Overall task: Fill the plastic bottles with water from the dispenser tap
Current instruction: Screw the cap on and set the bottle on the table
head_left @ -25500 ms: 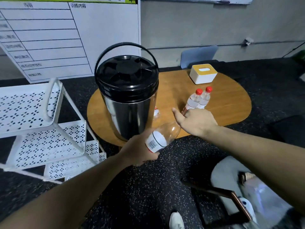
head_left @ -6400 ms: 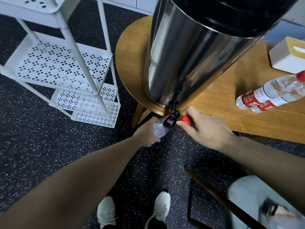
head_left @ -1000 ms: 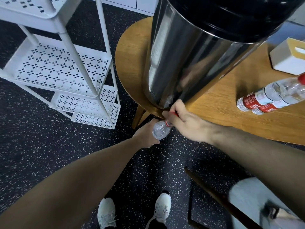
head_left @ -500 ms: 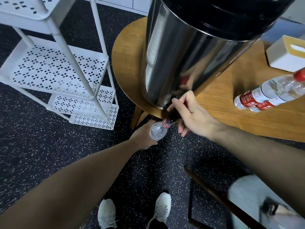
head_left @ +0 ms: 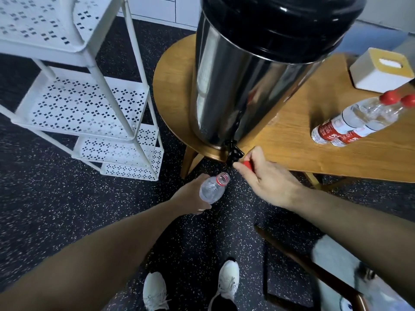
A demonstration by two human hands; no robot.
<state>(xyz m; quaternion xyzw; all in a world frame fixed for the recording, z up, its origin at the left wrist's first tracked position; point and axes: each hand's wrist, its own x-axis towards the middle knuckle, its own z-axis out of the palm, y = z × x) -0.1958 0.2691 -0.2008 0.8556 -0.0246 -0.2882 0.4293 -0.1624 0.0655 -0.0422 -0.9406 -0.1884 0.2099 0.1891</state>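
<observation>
My left hand (head_left: 190, 196) grips a clear plastic bottle (head_left: 211, 190) without its cap. The bottle's open mouth sits just below and left of the black tap (head_left: 233, 151). The tap sticks out from the base of the steel dispenser (head_left: 247, 86), which has a black lid. A red cap (head_left: 247, 164) is pinched in my right hand (head_left: 271, 182), whose fingertips are right beside the tap's lower end. No water stream is visible. Two capped bottles (head_left: 352, 124) with red labels stand together on the wooden table (head_left: 292, 149) to the right.
A white perforated rack (head_left: 85, 104) stands on the floor at the left, close to the table. A white and yellow tissue box (head_left: 381, 70) sits at the table's back right. A dark chair frame (head_left: 314, 270) is at the lower right, with my shoes below.
My right hand has come off the top of the tap and dropped to its lower right. The bottle has moved down and away from the spout, so its open mouth shows.
</observation>
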